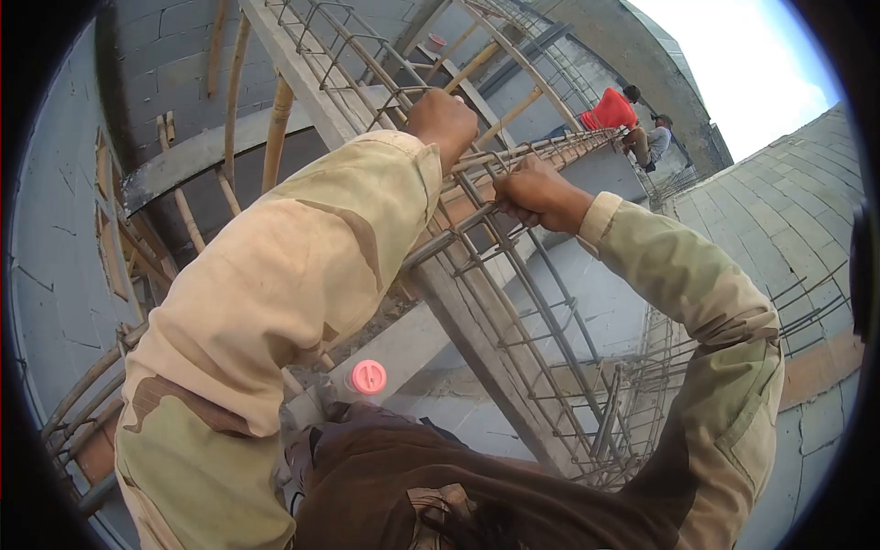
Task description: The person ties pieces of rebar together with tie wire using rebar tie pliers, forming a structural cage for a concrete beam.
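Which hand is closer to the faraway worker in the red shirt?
Right. The right hand grips the rusty steel rebar cage below-left of that worker; the left hand grips it farther left.

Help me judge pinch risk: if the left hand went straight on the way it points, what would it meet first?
The left hand is closed on the rebar cage; straight on, it would probably meet the next bars of that cage right past the knuckles, though depth is hard to judge.
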### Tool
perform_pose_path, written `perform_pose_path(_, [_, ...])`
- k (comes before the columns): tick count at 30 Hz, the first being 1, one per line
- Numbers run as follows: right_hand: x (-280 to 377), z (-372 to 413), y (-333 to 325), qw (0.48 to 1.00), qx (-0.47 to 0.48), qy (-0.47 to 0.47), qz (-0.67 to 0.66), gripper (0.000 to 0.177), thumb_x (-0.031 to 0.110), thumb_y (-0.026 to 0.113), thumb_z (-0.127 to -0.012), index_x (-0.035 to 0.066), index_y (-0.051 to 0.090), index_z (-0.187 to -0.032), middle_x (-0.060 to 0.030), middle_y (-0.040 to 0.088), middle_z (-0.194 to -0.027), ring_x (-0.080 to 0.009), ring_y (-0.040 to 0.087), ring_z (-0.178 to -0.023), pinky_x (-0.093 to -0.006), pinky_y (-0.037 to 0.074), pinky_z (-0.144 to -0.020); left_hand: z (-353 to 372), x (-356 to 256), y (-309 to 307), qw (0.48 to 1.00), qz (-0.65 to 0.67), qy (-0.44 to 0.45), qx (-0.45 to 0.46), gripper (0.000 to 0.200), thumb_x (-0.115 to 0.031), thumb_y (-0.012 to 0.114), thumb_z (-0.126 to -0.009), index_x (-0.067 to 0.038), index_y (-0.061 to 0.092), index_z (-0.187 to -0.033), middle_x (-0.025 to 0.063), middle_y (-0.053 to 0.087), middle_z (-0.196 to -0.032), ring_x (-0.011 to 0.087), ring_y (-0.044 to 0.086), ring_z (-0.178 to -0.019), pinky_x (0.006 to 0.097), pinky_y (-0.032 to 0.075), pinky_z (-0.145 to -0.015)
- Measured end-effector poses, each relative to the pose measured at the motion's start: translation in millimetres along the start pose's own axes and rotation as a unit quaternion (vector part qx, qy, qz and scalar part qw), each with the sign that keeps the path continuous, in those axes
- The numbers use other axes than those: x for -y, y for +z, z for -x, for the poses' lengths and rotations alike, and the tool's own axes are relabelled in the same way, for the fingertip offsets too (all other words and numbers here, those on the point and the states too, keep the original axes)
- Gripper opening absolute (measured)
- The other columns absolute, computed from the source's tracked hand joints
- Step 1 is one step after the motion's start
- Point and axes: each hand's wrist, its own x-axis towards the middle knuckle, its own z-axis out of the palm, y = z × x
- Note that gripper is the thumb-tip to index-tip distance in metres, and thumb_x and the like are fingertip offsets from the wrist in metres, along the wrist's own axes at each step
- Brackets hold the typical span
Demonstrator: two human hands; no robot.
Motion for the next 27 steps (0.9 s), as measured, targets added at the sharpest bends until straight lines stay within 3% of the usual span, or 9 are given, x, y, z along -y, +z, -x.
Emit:
perform_pose_path(2, [0,10,-9,0.997,0.025,-0.048,0.049,0.023,0.013,0.064,-0.090,-0.007,0.071,-0.082,-0.0109,0.067,-0.068,-0.0156,0.060,-0.051,-0.0288,0.047,-0.046,12,-10,-4,0.998,0.045,0.013,0.030,0.037,-0.027,0.051,-0.104,0.000,0.074,-0.097,0.0131,0.077,-0.079,0.0293,0.076,-0.085,0.0417,0.057,-0.082])
perform_pose_path(4, [-4,36,-31,0.989,-0.004,-0.092,0.118,0.028,0.020,0.065,-0.093,-0.007,0.072,-0.086,-0.0114,0.070,-0.075,-0.0188,0.070,-0.069,-0.0313,0.059,-0.062,20,-14,-1,0.996,0.054,0.047,0.053,0.036,-0.030,0.053,-0.105,0.001,0.072,-0.103,0.0093,0.077,-0.077,0.0209,0.073,-0.072,0.0365,0.056,-0.075])
perform_pose_path(7, [-27,103,-67,0.976,-0.074,-0.093,0.183,0.035,0.027,0.065,-0.096,-0.006,0.071,-0.086,-0.0107,0.068,-0.073,-0.0170,0.071,-0.074,-0.0318,0.059,-0.062,18,-7,7,0.988,0.042,0.085,0.119,0.035,-0.029,0.057,-0.105,0.003,0.071,-0.105,0.0094,0.074,-0.074,0.0154,0.070,-0.067,0.0329,0.053,-0.067])
perform_pose_path(10, [-57,194,-80,0.954,-0.058,0.040,0.292,0.037,0.029,0.066,-0.097,-0.006,0.069,-0.085,-0.0147,0.066,-0.068,-0.0223,0.071,-0.072,-0.0360,0.057,-0.062,19,-7,6,0.981,0.033,0.115,0.149,0.036,-0.029,0.057,-0.105,0.005,0.070,-0.105,0.0095,0.074,-0.075,0.0145,0.069,-0.068,0.0319,0.052,-0.066])
perform_pose_path(11, [-97,212,-84,0.898,-0.053,-0.018,0.436,0.038,0.029,0.069,-0.097,-0.006,0.067,-0.082,-0.0200,0.064,-0.066,-0.0319,0.067,-0.067,-0.0418,0.053,-0.063,18,-7,8,0.981,0.023,0.136,0.138,0.036,-0.028,0.058,-0.105,0.005,0.070,-0.105,0.0094,0.074,-0.075,0.0143,0.069,-0.068,0.0317,0.052,-0.066])
perform_pose_path(13, [-145,262,-72,0.892,-0.037,0.074,0.445,0.046,0.037,0.078,-0.090,-0.007,0.066,-0.083,-0.0240,0.065,-0.070,-0.0418,0.067,-0.072,-0.0470,0.052,-0.069,17,-7,12,0.982,0.037,0.116,0.143,0.036,-0.028,0.058,-0.104,0.005,0.070,-0.105,0.0095,0.074,-0.076,0.0143,0.068,-0.067,0.0315,0.052,-0.066])
perform_pose_path(17, [-234,319,-14,0.911,0.001,0.178,0.371,0.088,0.056,0.085,-0.078,-0.011,0.047,-0.121,-0.0345,0.064,-0.103,-0.0503,0.066,-0.101,-0.0520,0.054,-0.089,12,-7,6,0.988,0.054,0.074,0.120,0.036,-0.028,0.058,-0.103,0.005,0.072,-0.099,0.0097,0.075,-0.079,0.0143,0.067,-0.067,0.0322,0.051,-0.066])
perform_pose_path(23, [-291,323,23,0.933,-0.121,0.223,0.255,0.058,0.005,0.068,-0.080,-0.012,0.034,-0.123,-0.0387,0.061,-0.097,-0.0532,0.064,-0.098,-0.0546,0.051,-0.087,20,-8,1,0.986,0.090,0.028,0.135,0.034,-0.024,0.061,-0.099,0.007,0.072,-0.106,0.0094,0.078,-0.081,0.0153,0.072,-0.071,0.0316,0.056,-0.072])
perform_pose_path(27, [-319,334,-14,0.963,-0.204,0.141,0.108,0.039,-0.003,0.056,-0.080,-0.005,0.044,-0.117,-0.0254,0.062,-0.083,-0.0373,0.064,-0.068,-0.0463,0.054,-0.064,16,-5,1,0.982,0.083,0.031,0.166,0.030,-0.022,0.060,-0.103,0.007,0.066,-0.112,0.0117,0.076,-0.090,0.0167,0.069,-0.075,0.0329,0.051,-0.069])
